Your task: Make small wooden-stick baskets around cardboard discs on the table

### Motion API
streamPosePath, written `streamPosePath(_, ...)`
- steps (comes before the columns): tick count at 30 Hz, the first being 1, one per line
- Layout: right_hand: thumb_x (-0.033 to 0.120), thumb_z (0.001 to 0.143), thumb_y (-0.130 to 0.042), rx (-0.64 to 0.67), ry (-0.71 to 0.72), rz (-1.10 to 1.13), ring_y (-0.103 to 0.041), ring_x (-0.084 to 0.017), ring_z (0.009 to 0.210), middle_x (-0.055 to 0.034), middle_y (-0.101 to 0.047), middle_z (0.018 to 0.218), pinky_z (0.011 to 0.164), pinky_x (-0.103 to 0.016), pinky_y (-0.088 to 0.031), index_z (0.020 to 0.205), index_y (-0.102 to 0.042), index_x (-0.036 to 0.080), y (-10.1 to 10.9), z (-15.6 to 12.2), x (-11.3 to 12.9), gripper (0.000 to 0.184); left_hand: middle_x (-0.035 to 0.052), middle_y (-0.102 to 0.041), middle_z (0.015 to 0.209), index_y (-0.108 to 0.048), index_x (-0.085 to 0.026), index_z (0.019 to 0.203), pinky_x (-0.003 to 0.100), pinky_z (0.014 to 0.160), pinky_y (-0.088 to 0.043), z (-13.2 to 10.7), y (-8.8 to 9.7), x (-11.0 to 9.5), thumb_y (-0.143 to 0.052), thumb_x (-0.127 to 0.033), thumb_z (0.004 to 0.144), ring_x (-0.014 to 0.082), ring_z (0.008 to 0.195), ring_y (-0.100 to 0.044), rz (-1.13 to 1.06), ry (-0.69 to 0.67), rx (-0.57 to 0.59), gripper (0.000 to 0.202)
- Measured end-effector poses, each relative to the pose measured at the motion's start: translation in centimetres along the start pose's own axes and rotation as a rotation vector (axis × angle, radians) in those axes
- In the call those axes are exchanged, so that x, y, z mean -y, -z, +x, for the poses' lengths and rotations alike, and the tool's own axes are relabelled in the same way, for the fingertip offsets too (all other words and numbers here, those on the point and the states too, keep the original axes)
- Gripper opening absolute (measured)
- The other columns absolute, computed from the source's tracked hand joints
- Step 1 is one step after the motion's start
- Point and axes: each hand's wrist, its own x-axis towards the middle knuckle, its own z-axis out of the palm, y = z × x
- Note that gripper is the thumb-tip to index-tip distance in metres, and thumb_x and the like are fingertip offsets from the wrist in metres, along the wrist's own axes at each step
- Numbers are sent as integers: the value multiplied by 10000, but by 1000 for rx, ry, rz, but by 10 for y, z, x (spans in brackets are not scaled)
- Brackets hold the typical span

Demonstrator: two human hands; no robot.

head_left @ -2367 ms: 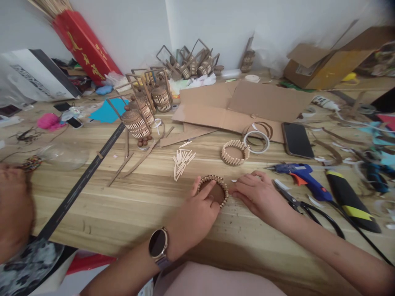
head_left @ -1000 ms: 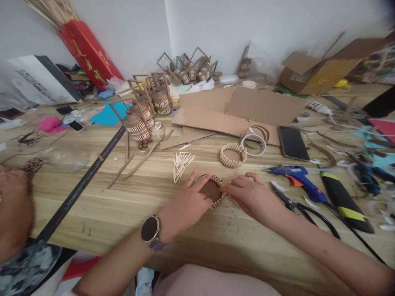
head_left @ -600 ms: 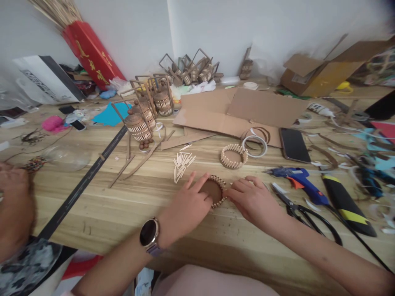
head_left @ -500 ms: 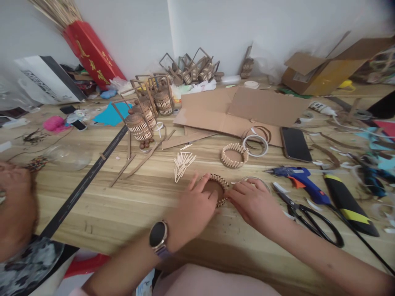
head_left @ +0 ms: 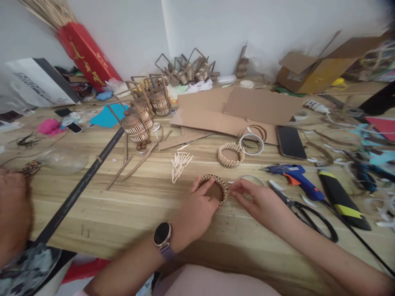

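My left hand, a watch at its wrist, grips a small round basket base with a brown bottom and a ring of short light sticks. Its fingers reach over the rim and into the ring. Just to the right, my right hand has thumb and fingertips pinched near the rim; whatever is between them is too small to make out. A second stick-ringed base stands farther back. Loose short sticks lie in a pile beyond my left hand. Behind my right fingers rests a thin ring.
On the right lie black scissors, a blue glue gun, a black-yellow tool and a phone. Cardboard sheets, a tape roll and finished little baskets are farther back. Another person's hand is at left.
My right hand has drawn slightly away from the base's rim, leaving a small gap. My left fingers have shifted on the ring, showing more of it. The view has moved slightly.
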Motion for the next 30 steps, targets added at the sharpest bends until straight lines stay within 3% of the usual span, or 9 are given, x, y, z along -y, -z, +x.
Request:
streamPosePath(4,268,944,-451,-95,129,-189,-691,-230,790,-83,-733,871,676,-342,-534,937,-671,209,22,6,-3,227,59,-776,928,-712,-181,853,591,1192,-226,-8,5,17,-567,-118,931,292,1435,-371,-12,-57,8,177)
streamPosePath(7,190,952,-440,20,381,-290,-671,-226,924,-112,-696,1110,776,-360,-534,1102,-711,246,22,10,-1,314,36,-772,981,-717,-207,873,619,1188,-200,-12,8,34,-598,-147,924,303,1444,-348,-26,-146,30,143)
streamPosePath(10,90,894,-485,125,506,-401,-655,-231,981,-83,-631,1289,792,-367,-522,1105,-728,320,9,16,1,396,28,-766,958,-716,-212,868,634,1189,-183,-13,11,41,-603,-167,925,309,1456,-320,5,-179,48,135)
streamPosePath(13,85,887,-516,194,516,-446,-653,-215,965,-48,-627,1298,770,-340,-513,1019,-741,327,-2,22,0,356,55,-760,970,-714,-188,919,634,1182,-208,-12,10,35,-646,-222,908,324,1442,-338,49,-162,23,77)
streamPosePath(16,130,920,-518,241,533,-422,-665,-185,885,-37,-649,1260,720,-307,-502,977,-733,317,-3,25,0,290,84,-751,1025,-690,-160,1029,605,1175,-260,-12,4,22,-687,-314,882,337,1410,-386,77,-131,-20,213)
streamPosePath(19,167,933,-513,249,539,-395,-667,-175,844,-27,-659,1247,709,-304,-494,939,-729,306,-2,25,0,257,88,-749,1026,-674,-150,1077,577,1173,-285,-12,-5,11,-626,-281,927,311,1361,-453,103,-120,-80,206)
streamPosePath(24,178,940,-500,223,556,-352,-661,-184,902,-33,-668,1205,757,-314,-489,916,-723,286,-7,22,-1,249,48,-749,825,-706,-164,925,553,1165,-307,-12,-15,5,-562,-216,958,283,1262,-540,52,-43,-179,157)
streamPosePath(30,249,991,-440,219,623,-299,-652,-176,917,-65,-681,1120,778,-308,-493,924,-689,231,-8,20,1,258,58,-754,809,-721,-187,850,574,1170,-284,-14,-14,7,-529,-201,957,282,1284,-511,-42,-6,-203,220)
